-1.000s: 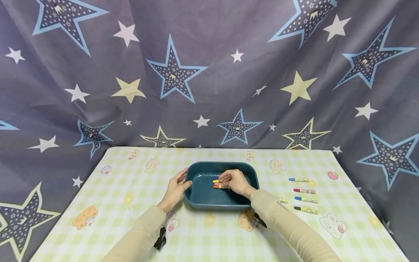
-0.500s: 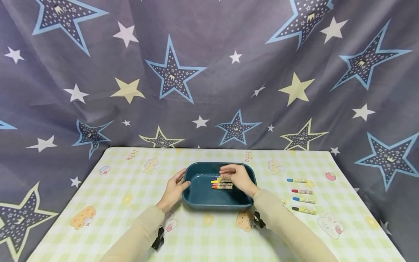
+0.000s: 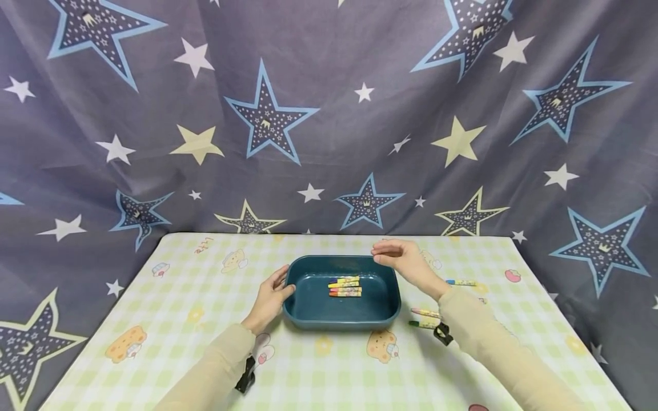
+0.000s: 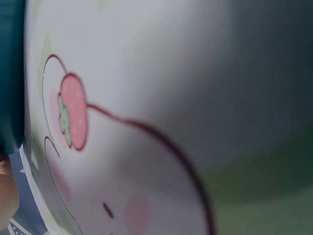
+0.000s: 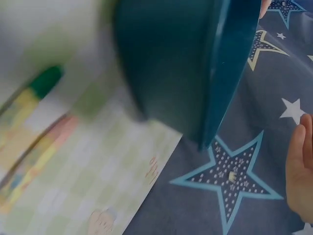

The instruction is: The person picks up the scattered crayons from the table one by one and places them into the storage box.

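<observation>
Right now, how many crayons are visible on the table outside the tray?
4: a blue crayon and a crayon end beyond the right sleeve, a pink crayon and a green crayon right of the tray. The sleeve may hide more.

Green crayon [image 5: 33, 93], blurred and cropped in the right-wrist view.
Left hand [image 4: 7, 200] mostly beyond the left-wrist view's edge.
</observation>
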Motion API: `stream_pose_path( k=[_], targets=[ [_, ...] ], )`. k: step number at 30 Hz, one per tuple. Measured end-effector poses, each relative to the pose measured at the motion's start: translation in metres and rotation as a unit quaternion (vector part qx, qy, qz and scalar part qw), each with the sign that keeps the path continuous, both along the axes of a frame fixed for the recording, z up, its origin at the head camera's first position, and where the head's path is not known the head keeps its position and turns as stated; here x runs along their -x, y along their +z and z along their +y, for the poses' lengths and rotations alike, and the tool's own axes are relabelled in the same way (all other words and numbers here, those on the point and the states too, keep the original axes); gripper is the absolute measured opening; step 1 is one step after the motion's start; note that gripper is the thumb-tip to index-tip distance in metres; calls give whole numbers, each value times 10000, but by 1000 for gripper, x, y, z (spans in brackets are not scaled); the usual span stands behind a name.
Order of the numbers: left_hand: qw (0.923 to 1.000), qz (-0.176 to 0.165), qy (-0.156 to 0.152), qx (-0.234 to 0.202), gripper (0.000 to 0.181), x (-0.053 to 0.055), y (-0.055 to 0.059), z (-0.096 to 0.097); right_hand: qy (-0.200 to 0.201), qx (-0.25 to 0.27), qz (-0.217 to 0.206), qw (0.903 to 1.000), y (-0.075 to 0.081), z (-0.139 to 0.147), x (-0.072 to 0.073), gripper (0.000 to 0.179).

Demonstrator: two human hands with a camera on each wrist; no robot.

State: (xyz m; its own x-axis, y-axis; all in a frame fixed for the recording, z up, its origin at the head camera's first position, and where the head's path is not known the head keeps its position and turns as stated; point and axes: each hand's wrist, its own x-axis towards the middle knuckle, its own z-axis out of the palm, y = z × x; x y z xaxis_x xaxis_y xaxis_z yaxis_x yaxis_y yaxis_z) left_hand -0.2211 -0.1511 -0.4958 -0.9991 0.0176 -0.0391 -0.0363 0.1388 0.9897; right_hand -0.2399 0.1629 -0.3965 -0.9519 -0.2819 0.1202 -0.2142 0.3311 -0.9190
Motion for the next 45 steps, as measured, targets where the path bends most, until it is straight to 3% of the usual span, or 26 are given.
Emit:
stream_pose_path(
  k=[8,17,23,31,36,45],
  targets=[
    [10000,-59,-9,-46,57,0,2,-1,-355,-228,100,9991,-19,46,-16,31],
    [10000,-39,-61,-4,57,-2,5,1,-436,-183,-257,9986,-51,85,-32,35],
    [9999,-118,-35,50,58,-2,3,1,-265,-275,-425,9984,-72,96,-39,33],
    [9999,22,-107,19,58,-2,5,0,-303,-433,-608,9968,-93,105,-39,32],
    [10000,-27,-49,53,58,-2,6,-1,-196,-646,-608,9959,-100,109,-38,34],
    [9999,-100,2,52,57,-1,5,1,-390,-1073,-308,9930,-104,108,-39,27]
  ],
)
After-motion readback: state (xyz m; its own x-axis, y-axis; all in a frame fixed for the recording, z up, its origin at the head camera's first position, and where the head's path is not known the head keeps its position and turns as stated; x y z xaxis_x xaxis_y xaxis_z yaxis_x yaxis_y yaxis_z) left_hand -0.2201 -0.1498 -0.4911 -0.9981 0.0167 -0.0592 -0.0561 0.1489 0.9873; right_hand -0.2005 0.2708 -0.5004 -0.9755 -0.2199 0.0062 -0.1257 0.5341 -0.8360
